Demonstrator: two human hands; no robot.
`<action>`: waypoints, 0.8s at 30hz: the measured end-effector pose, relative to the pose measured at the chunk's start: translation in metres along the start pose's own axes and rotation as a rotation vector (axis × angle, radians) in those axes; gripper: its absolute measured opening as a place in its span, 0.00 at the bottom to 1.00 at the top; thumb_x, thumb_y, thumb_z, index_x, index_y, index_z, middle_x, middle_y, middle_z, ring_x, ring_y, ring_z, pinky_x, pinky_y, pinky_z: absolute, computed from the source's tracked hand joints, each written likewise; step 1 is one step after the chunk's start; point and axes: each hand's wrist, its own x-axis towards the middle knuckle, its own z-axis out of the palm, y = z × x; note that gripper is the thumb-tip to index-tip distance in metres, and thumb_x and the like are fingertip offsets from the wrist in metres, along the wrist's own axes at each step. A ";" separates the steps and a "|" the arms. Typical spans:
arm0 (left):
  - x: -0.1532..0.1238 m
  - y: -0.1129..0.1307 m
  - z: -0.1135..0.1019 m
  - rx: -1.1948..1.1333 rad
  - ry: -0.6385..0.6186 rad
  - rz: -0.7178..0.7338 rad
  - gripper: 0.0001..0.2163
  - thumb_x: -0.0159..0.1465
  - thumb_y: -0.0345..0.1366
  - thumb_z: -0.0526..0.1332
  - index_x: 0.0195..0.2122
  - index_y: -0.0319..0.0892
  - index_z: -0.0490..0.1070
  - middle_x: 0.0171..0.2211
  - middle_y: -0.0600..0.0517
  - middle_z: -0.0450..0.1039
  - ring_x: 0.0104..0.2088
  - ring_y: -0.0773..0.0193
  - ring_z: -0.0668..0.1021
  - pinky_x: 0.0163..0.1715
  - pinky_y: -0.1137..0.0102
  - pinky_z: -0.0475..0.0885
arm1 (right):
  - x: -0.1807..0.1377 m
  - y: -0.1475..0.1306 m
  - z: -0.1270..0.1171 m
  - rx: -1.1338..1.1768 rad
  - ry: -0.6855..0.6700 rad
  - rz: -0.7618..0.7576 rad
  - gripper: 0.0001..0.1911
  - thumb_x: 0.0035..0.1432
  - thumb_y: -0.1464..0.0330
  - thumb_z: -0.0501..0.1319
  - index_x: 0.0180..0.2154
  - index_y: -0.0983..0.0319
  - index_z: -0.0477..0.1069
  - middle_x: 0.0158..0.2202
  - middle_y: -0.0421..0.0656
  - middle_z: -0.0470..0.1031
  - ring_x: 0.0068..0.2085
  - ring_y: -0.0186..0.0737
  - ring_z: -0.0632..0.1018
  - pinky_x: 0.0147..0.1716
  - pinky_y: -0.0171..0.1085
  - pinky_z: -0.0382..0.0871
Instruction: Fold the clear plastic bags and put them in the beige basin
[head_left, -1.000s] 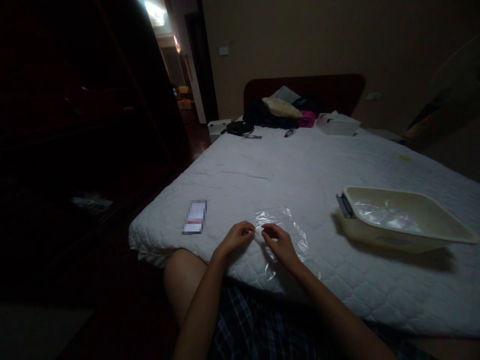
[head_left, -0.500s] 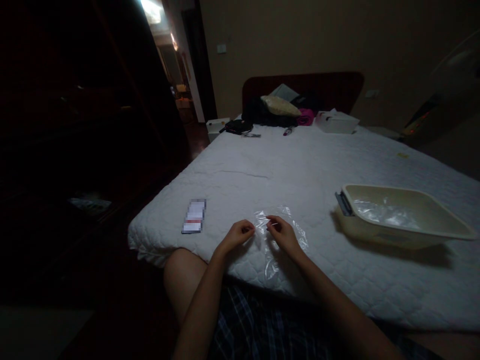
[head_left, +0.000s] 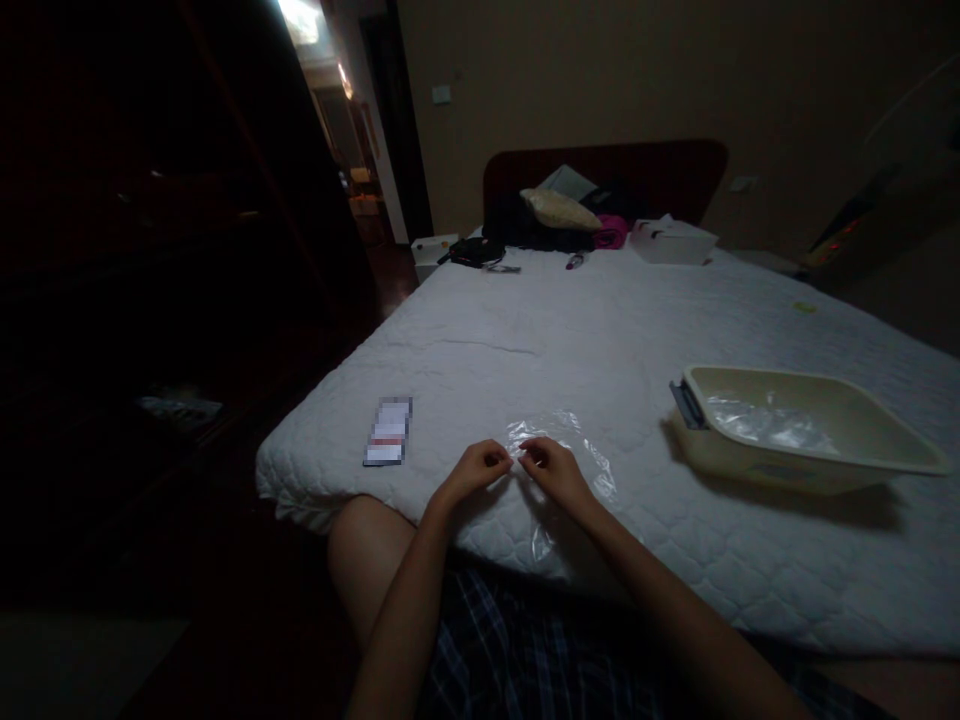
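A clear plastic bag lies on the white quilted bed cover near its front edge, partly under my hands and forearm. My left hand is at the bag's left side, thumb and fingertips pinched together on its edge. Close beside it, my right hand reaches over the bag with thumb and fingers pinched on the plastic. The fingertips of both hands are nearly touching. Exactly how much of the film each pinch holds is too small and dim to see.
A phone lies on the bed to the left. To the right stands a cream plastic tub with clear plastic inside. Toward the headboard are a cushion, dark cloth, a pink roll and a white box.
My right hand has moved slightly left and down, bringing its fingertips nearer to my left hand. The left hand stays almost where it was.
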 end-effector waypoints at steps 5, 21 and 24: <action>0.001 -0.001 0.000 0.003 -0.011 -0.024 0.09 0.54 0.39 0.61 0.30 0.37 0.71 0.28 0.51 0.70 0.29 0.67 0.71 0.31 0.73 0.66 | 0.009 0.007 -0.004 0.163 0.007 0.123 0.13 0.47 0.68 0.58 0.37 0.62 0.69 0.27 0.39 0.71 0.27 0.34 0.72 0.28 0.34 0.68; 0.002 0.006 0.012 0.037 0.104 -0.054 0.10 0.57 0.35 0.57 0.39 0.39 0.70 0.27 0.53 0.67 0.28 0.69 0.68 0.29 0.73 0.64 | 0.010 0.023 -0.009 -0.137 0.074 0.058 0.08 0.52 0.70 0.54 0.35 0.63 0.68 0.32 0.42 0.71 0.31 0.36 0.72 0.33 0.36 0.66; -0.002 0.009 0.015 0.183 0.150 -0.016 0.09 0.57 0.32 0.55 0.39 0.41 0.69 0.31 0.53 0.67 0.30 0.67 0.69 0.32 0.72 0.65 | 0.008 0.022 -0.008 -0.345 0.003 0.003 0.08 0.53 0.74 0.53 0.33 0.62 0.69 0.33 0.42 0.70 0.34 0.36 0.71 0.35 0.34 0.64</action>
